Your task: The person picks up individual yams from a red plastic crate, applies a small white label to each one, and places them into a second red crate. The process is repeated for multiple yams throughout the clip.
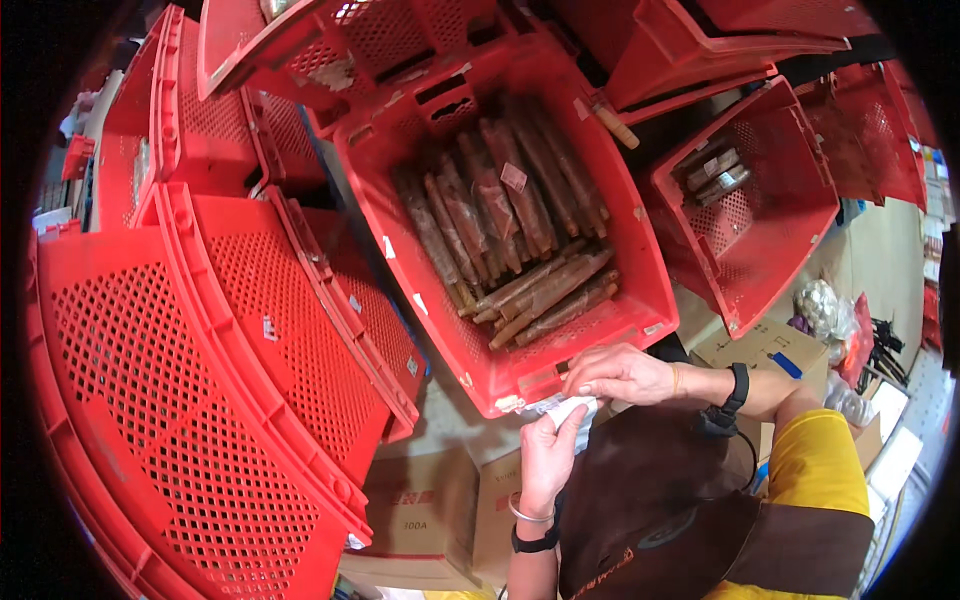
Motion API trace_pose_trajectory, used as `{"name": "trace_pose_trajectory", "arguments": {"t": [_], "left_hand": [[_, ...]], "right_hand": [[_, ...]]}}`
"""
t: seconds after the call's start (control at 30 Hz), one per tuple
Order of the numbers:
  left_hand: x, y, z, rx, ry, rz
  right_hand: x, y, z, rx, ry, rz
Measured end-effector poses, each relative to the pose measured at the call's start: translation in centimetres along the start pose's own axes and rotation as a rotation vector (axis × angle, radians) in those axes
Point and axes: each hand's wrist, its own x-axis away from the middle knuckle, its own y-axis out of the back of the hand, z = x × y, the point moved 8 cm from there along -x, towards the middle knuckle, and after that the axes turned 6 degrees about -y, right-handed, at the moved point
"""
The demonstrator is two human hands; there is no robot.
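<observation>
At the near rim of a red plastic bin (640, 290), my left hand (548, 455) is closed, with its thumb raised, on a crumpled piece of white paper (572, 408). My right hand (622, 375) reaches in from the right, fingers bent together with the thumb at the paper's upper edge; its fingertips partly hide their grip. Inside the bin lie several long, brown, stick-like pieces in clear wrapping (490, 205). Most stand in a row pointing away from me, while a few lie crosswise nearer. One bears a small white label (513, 177).
Large red perforated crates (250, 330) fill the left side. To the right, another red bin (770, 220) holds a few wrapped packs (718, 175). Cardboard boxes (420, 510) stand below, with another box (770, 350) beside my right arm. Plastic bags (825, 310) lie at the right.
</observation>
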Motion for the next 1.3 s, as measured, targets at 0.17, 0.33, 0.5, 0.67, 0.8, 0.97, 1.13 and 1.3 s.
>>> {"name": "trace_pose_trajectory", "arguments": {"t": [0.17,0.33,0.5,0.67,0.8,0.97,1.13,1.3], "left_hand": [[-1.1,-1.6,0.4,0.340,0.045,-0.040],[-2.5,-0.8,0.4,0.168,-0.058,0.051],[-2.1,-1.2,1.3,0.085,0.052,0.215],[-2.1,-2.1,2.3,0.307,0.099,0.212],[-2.3,-3.2,3.2,0.511,0.006,0.188],[-1.4,-0.6,5.4,0.495,0.025,0.017],[-1.6,-0.6,4.4,0.602,0.031,-0.061],[-0.7,2.7,3.1,0.447,-0.081,-0.215]], "right_hand": [[-0.7,1.1,-1.8,-0.322,-0.271,0.063],[0.0,1.4,-0.1,0.205,0.086,-0.015],[0.1,1.7,-6.0,-0.373,-0.590,0.011],[-7.3,17.7,-10.8,-0.247,-0.194,-0.812],[-13.5,25.7,-11.3,1.216,-0.170,-1.070],[-15.8,21.4,-17.3,1.386,-0.213,-0.926],[-13.5,24.4,-17.3,1.359,-0.192,-0.935],[-13.1,11.4,-2.1,0.781,0.026,-0.272]]}}
